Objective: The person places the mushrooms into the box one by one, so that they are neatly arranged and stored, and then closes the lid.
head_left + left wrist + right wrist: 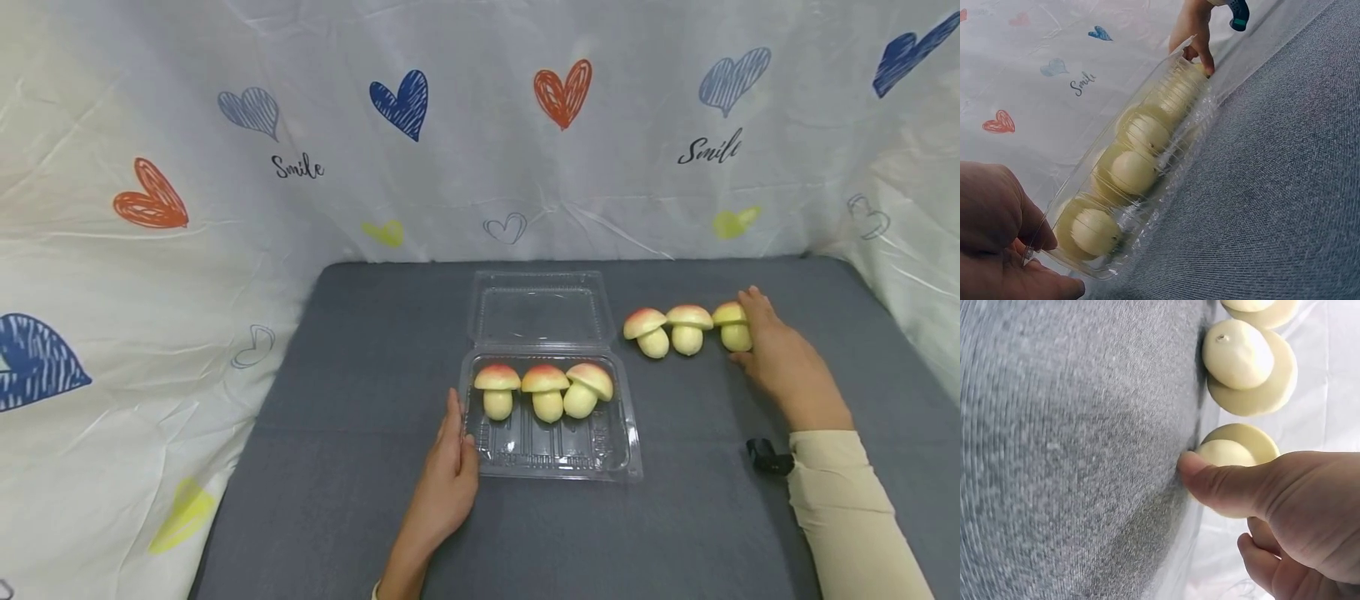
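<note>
My left hand point(441, 482) holds the left edge of a clear plastic clamshell container point(517, 454), its lid point(542, 312) laid back open. In the left wrist view, thumb and fingers pinch the rim. Inside, three mushrooms point(546, 392) with red-yellow caps and pale stems lie side by side along the tray's far half. To the right of the container, my right hand point(797, 371) grips the rightmost of three similar mushrooms point(732, 323). The right wrist view shows the thumb across that mushroom point(1235, 453); the other fingers are partly hidden behind it.
Two more mushrooms, one point(647, 332) beside another point(688, 327), lie on the grey cloth-covered table point(337, 400) between the container and my right hand. Behind the table hangs a white sheet point(465, 183) printed with hearts. A black device point(767, 457) sits at my right wrist.
</note>
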`<state>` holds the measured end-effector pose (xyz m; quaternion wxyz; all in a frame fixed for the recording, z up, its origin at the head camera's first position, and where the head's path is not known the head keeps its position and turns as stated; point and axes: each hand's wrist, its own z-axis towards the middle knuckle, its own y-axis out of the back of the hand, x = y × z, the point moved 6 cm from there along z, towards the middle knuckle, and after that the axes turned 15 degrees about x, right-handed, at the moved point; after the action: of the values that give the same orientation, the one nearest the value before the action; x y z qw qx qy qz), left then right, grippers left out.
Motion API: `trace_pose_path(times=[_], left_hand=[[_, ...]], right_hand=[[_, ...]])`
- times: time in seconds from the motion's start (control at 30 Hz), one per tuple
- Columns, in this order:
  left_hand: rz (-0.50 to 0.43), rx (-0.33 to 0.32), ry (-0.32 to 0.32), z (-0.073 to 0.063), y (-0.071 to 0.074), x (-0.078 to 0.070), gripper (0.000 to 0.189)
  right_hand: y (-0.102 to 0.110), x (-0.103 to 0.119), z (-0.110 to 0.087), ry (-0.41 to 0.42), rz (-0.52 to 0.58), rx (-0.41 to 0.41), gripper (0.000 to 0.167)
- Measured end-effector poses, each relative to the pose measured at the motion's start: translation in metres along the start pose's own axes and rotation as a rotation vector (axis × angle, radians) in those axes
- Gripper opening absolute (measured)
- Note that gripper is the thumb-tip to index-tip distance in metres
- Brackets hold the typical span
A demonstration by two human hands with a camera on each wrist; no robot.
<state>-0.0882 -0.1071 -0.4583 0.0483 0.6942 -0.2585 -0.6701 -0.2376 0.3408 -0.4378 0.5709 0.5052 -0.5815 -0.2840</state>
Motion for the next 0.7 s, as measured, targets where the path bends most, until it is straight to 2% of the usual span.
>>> trace_pose_path(times=[0.23, 0.5, 0.7], left_hand=[[0.0, 0.004, -0.009, 0.0, 0.0, -0.001, 0.07], [-0.001, 0.006, -0.014, 0.001, 0.0, 0.0, 0.07], [0.002, 0.004, -0.015, 0.0, 0.0, 0.0, 0.07]], right_hand=[[0.002, -0.002, -0.004, -0.037, -0.022, -0.028, 0.087], [0.003, -0.006, -0.008, -0.085, -0.013, -0.047, 0.091], [0.006, -0.005, -0.013, -0.09, -0.007, -0.101, 0.09]])
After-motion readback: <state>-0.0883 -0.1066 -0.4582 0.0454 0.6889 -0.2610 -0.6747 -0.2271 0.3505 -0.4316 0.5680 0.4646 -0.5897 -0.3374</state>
